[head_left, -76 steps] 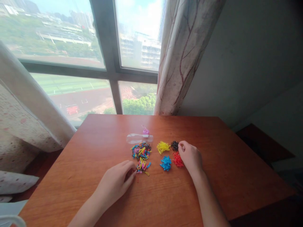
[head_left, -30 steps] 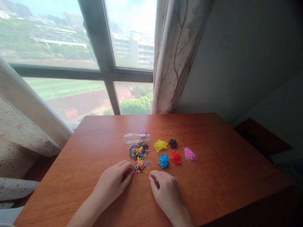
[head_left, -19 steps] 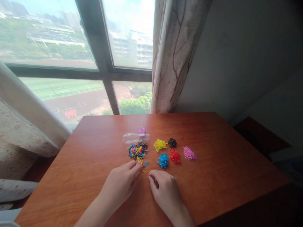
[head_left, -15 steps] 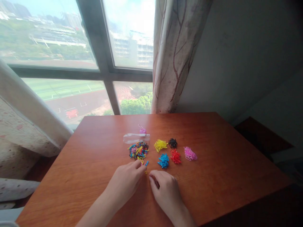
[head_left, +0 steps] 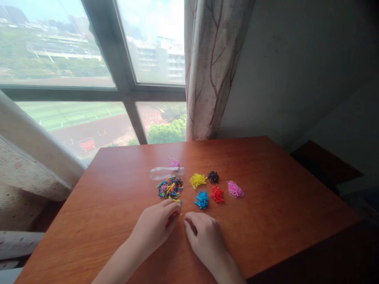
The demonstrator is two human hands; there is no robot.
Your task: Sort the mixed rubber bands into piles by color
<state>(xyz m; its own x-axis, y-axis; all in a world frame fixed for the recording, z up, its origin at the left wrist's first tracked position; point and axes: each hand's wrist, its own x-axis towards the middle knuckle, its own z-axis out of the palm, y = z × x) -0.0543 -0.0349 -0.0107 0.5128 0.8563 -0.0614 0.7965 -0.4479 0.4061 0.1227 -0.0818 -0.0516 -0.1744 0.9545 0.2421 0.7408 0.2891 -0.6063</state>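
Note:
My left hand (head_left: 156, 223) is closed, thumb and fingers bent together, just in front of a mixed heap of small rubber bands (head_left: 169, 188). A few loose rubber bands (head_left: 178, 202) lie against its fingers, and a yellow bit shows by the fingertips. Whatever is between them is hidden. My right hand (head_left: 205, 230) rests on the table close by, thumb and index finger pinched; what they hold cannot be made out. Beyond it are single-colour piles: yellow bands (head_left: 197, 180), black bands (head_left: 213, 177), blue bands (head_left: 201, 200), red bands (head_left: 217, 194) and pink bands (head_left: 235, 189).
A clear plastic bottle (head_left: 166, 173) lies on its side behind the mixed heap, with a small pink object (head_left: 175, 162) behind it. The wooden table (head_left: 281, 197) reaches back to a window and a patterned curtain (head_left: 204, 79).
The view has shifted slightly, moving the scene left. My left fingers have curled in more over the loose bands, covering more of them. My right hand keeps nearly the same pose.

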